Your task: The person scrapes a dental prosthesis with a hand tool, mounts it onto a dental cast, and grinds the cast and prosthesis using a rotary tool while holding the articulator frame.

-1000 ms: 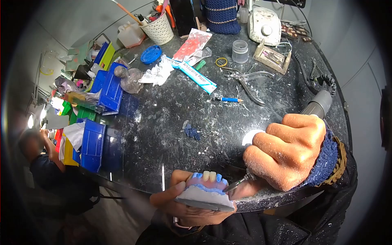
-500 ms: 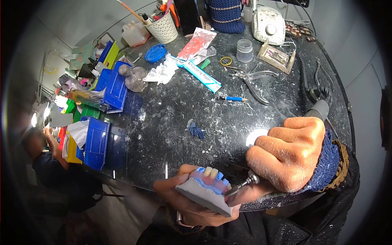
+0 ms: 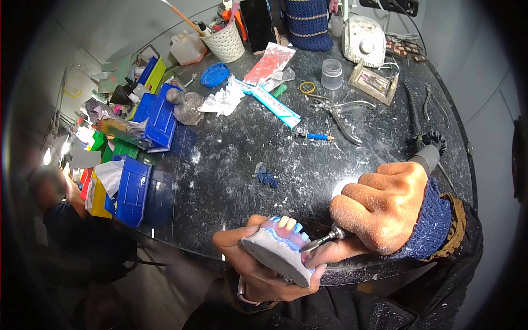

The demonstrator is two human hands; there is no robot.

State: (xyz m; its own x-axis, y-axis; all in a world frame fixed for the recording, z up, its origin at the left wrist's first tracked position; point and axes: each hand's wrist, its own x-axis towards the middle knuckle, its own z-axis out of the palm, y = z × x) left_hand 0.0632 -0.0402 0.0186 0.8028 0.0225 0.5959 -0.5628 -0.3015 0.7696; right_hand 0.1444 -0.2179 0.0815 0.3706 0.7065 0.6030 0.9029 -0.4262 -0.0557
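In the head view, my left hand [image 3: 258, 286] grips a dental model [image 3: 275, 256] near the table's front edge. It has a grey-white base, pink gum and a row of teeth, some blue and some cream. My right hand [image 3: 379, 203], dusted with white powder, is closed around a rotary handpiece [image 3: 427, 158]. The metal nose of the handpiece comes out beside my thumb, and its bur [image 3: 315, 243] meets or nearly meets the right side of the model's gum. My right thumb lies close to the model there.
Blue scraps [image 3: 267, 177], a blue pencil [image 3: 318, 137], pliers [image 3: 344, 124] and an articulating paper packet [image 3: 275, 107] lie on the dusty black table [image 3: 220, 181]. Blue bins [image 3: 132, 190] stand left; a control box [image 3: 364, 41] sits at the back. A person [image 3: 82, 236] works far left.
The model has tilted slightly, showing more of its base underside. Both hands have shifted only a little, and the bur stays at the model's right side. The whole view has moved slightly.
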